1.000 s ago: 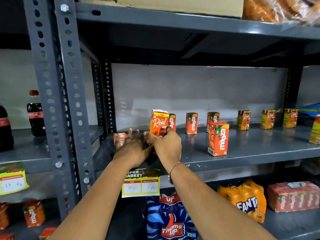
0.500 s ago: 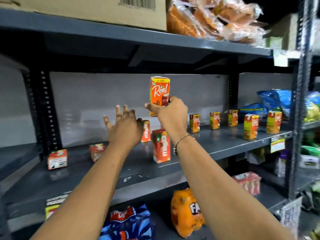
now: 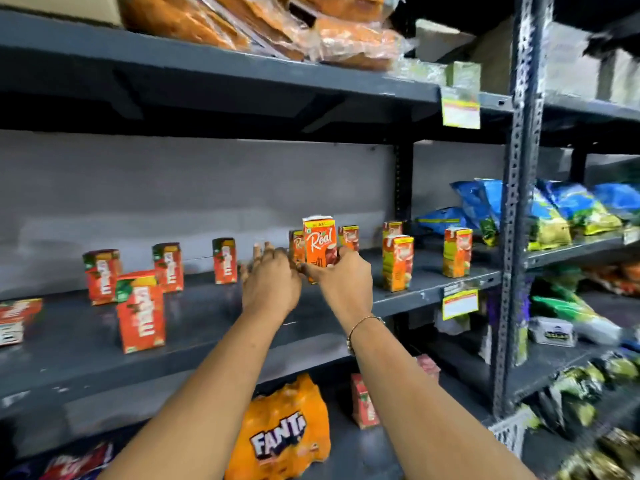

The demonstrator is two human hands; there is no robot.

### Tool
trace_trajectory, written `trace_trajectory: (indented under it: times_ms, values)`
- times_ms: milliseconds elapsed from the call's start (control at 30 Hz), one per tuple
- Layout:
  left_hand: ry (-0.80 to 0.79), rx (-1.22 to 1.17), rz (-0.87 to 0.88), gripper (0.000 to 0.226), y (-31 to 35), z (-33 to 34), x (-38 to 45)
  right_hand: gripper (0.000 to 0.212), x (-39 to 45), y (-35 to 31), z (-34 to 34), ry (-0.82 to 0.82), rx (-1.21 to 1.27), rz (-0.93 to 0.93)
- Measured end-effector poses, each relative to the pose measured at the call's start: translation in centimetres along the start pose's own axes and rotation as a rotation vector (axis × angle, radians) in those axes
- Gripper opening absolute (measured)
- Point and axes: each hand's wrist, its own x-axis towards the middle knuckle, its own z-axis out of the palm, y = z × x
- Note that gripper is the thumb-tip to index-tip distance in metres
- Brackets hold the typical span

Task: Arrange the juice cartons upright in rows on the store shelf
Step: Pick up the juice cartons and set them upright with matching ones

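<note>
Standing against a plain grey wall (image 3: 194, 188): dark grey metal racking (image 3: 242, 81) with a perforated upright (image 3: 519, 202) at three o'clock. Catching dim light from above, possibly overhead lamps. Hanging at two o'clock: a blurred price tag (image 3: 460, 107).

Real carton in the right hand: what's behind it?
Behind the Real carton, a smaller carton shows partly at its left edge; the hands cover its base.

real carton (image 3: 319, 244) lowered to shelf level — left hand (image 3: 268, 282) closer, beside it
</note>
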Motion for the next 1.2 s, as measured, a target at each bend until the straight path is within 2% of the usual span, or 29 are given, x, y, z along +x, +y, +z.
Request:
trace_trajectory:
  times_ms: [167, 300, 467, 733, 967, 1200]
  values:
    - [-0.048, -0.079, -0.163, 0.039, 3.0, 3.6, 0.6, 0.040, 2.4, 4.7, -0.6, -0.101, -0.022, 0.025]
    - [-0.025, -0.105, -0.272, 0.034, 2.2, 5.4, 1.6, 0.045, 2.7, 6.3, -0.2, -0.159, -0.044, 0.016]
    - [-0.083, -0.172, -0.461, 0.039, 1.0, 6.6, 3.1, 0.049, 2.7, 6.9, 0.2, -0.157, -0.108, -0.037]
    - [-0.132, -0.057, -0.421, 0.037, 0.7, 7.7, 3.5, 0.060, 3.1, 7.6, -0.1, -0.157, -0.134, -0.088]
    - [-0.159, 0.045, -0.345, 0.043, 1.0, 7.6, 2.9, 0.055, 3.3, 7.9, -0.6, -0.180, -0.065, -0.076]
    - [-0.164, 0.054, -0.351, 0.046, 0.9, 7.6, 2.9, 0.053, 3.1, 8.0, -0.7, -0.196, -0.066, -0.099]
